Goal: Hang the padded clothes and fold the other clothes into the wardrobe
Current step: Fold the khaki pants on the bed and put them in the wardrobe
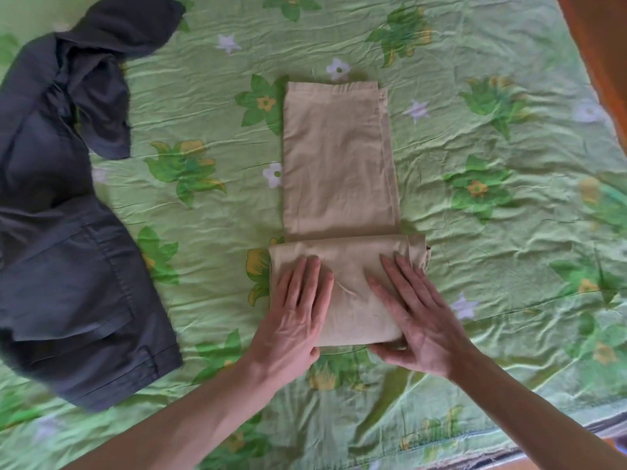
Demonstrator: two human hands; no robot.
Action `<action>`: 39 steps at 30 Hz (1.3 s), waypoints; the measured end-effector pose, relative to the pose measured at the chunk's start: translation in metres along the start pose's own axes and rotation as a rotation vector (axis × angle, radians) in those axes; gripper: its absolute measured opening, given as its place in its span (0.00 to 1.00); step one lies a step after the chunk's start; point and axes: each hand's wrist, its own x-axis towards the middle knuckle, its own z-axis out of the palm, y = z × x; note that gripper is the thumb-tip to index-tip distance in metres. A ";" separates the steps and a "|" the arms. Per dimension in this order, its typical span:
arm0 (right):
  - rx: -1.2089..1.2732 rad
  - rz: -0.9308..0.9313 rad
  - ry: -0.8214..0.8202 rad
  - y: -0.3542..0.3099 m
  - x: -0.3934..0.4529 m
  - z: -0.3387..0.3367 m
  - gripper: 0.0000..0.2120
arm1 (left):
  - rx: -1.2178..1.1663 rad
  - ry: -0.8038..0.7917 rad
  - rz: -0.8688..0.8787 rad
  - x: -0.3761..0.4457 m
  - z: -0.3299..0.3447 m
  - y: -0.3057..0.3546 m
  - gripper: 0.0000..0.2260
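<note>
Beige trousers (339, 164) lie in the middle of a bed (492, 266) covered with a green flowered sheet. They are folded lengthwise into a narrow strip that runs from far to near, and the near end is folded over into a thicker, wider block.

Both hands rest flat on that near block. The left hand (295, 310) lies palm down on its left part, fingers straight and close together, pointing away from the person. The right hand (414, 310) lies on its right part, fingers straight and slightly spread; its thumb lies along the near edge of the block, and whether it reaches under the cloth cannot be told. The two hands are apart, with a strip of bare beige cloth between them. Neither hand grips the cloth.

Well to the left, apart from the trousers, a dark grey garment (61, 232) lies crumpled and unfolded on the sheet, stretching from the far left corner toward the near edge.
</note>
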 end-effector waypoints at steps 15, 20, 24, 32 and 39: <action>0.300 -0.004 0.091 0.005 -0.021 -0.065 0.33 | -0.446 -0.257 -0.029 -0.010 -0.109 0.000 0.28; 0.670 0.168 0.041 0.012 -0.029 -0.100 0.25 | -0.846 -0.414 -0.064 -0.014 -0.129 -0.021 0.10; 0.926 0.285 0.085 0.010 -0.018 -0.107 0.23 | -1.182 -0.419 -0.162 -0.010 -0.119 -0.041 0.08; 0.786 0.453 0.427 -0.003 0.018 -0.069 0.27 | -1.688 0.519 -0.706 -0.006 -0.085 -0.032 0.18; 0.630 0.557 0.443 0.000 0.059 -0.032 0.29 | -1.591 0.724 -0.643 0.037 -0.048 -0.028 0.18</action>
